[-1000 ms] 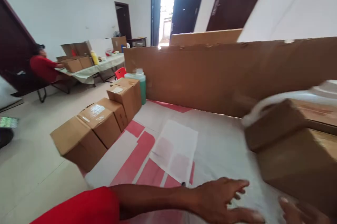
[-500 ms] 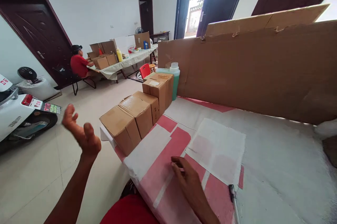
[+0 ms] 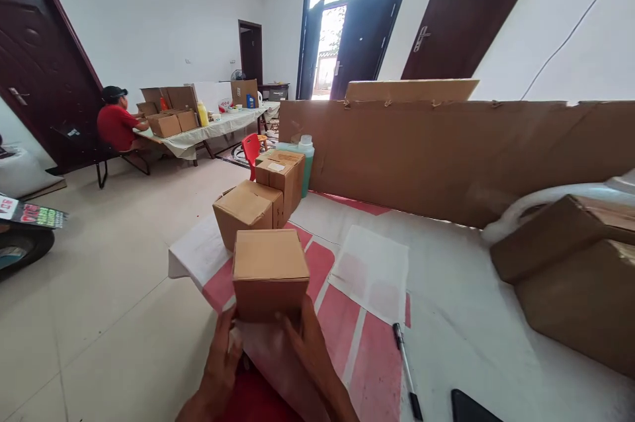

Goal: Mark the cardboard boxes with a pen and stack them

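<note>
Close in front of me is a small brown cardboard box (image 3: 270, 270), its flat top closed. My right hand (image 3: 308, 339) grips its lower right corner, thumb on the near face. At the lower left corner is my left hand (image 3: 223, 349), its fingers against the box and partly hidden. The box is over the near edge of a table with a red and white cover (image 3: 364, 359). Beyond it stand another cardboard box (image 3: 245, 207) and a taller one (image 3: 282, 174). A white cloth sheet (image 3: 370, 270) and a black-capped pen (image 3: 407, 369) lie to the right.
A long cardboard panel (image 3: 397, 157) walls the table's far side. Next to it stands a green-liquid jug (image 3: 307, 164). More boxes (image 3: 580, 290) are at right; a dark flat object (image 3: 473, 407) lies near me. A person in red (image 3: 116, 124) sits at a far table.
Both hands have come together on the nearest box, which has moved from the row toward me. My view has turned to the right, bringing in the boxes on that side.
</note>
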Demonstrator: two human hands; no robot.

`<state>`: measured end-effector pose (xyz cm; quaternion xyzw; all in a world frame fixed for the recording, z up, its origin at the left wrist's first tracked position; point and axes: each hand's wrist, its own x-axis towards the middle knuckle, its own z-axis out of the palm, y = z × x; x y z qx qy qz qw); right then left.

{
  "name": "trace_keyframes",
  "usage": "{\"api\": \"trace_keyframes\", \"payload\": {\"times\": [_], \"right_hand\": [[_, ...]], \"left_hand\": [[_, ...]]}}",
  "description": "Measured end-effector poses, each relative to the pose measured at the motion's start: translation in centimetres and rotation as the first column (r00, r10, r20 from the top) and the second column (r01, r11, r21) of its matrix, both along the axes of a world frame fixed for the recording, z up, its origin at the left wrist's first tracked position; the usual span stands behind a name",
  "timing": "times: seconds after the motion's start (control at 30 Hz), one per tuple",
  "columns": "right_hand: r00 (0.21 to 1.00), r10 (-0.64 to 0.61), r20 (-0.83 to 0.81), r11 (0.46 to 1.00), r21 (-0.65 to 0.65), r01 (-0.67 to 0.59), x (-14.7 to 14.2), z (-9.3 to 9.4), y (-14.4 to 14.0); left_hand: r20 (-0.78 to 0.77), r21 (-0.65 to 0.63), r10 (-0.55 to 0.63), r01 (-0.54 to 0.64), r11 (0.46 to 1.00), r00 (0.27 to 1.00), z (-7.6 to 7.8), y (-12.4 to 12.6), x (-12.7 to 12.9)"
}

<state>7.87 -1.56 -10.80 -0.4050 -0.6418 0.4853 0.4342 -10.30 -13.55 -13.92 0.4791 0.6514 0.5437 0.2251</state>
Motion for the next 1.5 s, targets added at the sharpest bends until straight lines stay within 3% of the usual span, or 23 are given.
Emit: {"api": "trace_keyframes", "payload": {"times": [0.07,0.17,0.23,0.33,0.43,0.5,0.63,0.7,0.83,1.0,1.1,1.2,1.33,1.4,1.5], "right_hand": [[0.999,-0.042,-0.01,0.997,-0.071,0.041,1.7,-0.1,0.0],[0.984,-0.154,-0.088,0.974,-0.179,0.137,4.9,0.4,0.4],[0.969,-0.214,-0.121,0.96,-0.21,0.186,6.9,1.0,1.0],[0.96,-0.266,-0.086,0.943,-0.231,0.24,9.3,1.9,2.2],[0.943,-0.312,-0.117,0.922,-0.279,0.27,10.9,2.3,3.1],[0.917,-0.352,-0.188,0.902,-0.332,0.278,11.5,2.3,3.4],[0.881,-0.379,-0.285,0.89,-0.375,0.261,12.2,2.6,3.5],[0.873,-0.361,-0.328,0.901,-0.365,0.235,12.2,3.1,3.4],[0.844,-0.342,-0.414,0.927,-0.293,0.233,12.2,5.1,3.1],[0.846,-0.405,-0.348,0.907,-0.268,0.325,12.6,8.0,2.3],[0.916,-0.347,-0.201,0.932,-0.181,0.313,12.7,9.4,1.8],[0.929,-0.365,-0.066,0.926,-0.124,0.355,12.5,10.1,1.5],[0.902,-0.431,0.013,0.897,-0.105,0.43,12.2,10.0,1.2],[0.903,-0.429,0.004,0.896,-0.125,0.426,11.9,10.0,0.5],[0.906,-0.422,-0.028,0.893,-0.186,0.41,11.2,10.4,-1.7]], "left_hand": [[-0.113,0.008,-0.144,0.146,0.989,0.983,-0.2,-0.5,1.4],[-0.298,0.037,-0.318,0.344,0.938,0.9,1.1,0.5,3.3],[-0.449,0.04,-0.349,0.408,0.912,0.823,2.7,1.7,4.6],[-0.652,0.081,-0.298,0.455,0.887,0.697,5.5,4.0,6.7],[-0.716,0.12,-0.319,0.559,0.82,0.621,8.3,6.4,8.3],[-0.685,0.129,-0.368,0.603,0.788,0.628,9.7,8.0,8.8],[-0.493,0.159,-0.445,0.58,0.799,0.748,11.4,10.9,8.8],[-0.439,0.179,-0.461,0.578,0.796,0.771,12.0,11.9,8.6],[-0.4,0.258,-0.461,0.58,0.772,0.792,13.8,12.9,8.3],[-0.155,0.346,-0.537,0.555,0.757,0.829,16.2,14.1,8.4],[-0.094,0.407,-0.549,0.535,0.74,0.831,16.3,15.6,8.8],[-0.111,0.435,-0.5,0.494,0.753,0.859,15.5,17.1,9.7],[-0.119,0.277,-0.457,0.472,0.837,0.881,14.3,18.3,11.2],[-0.055,0.217,-0.497,0.496,0.841,0.866,14.5,18.5,11.5],[0.028,0.166,-0.572,0.56,0.812,0.82,16.2,17.9,11.1]]}}
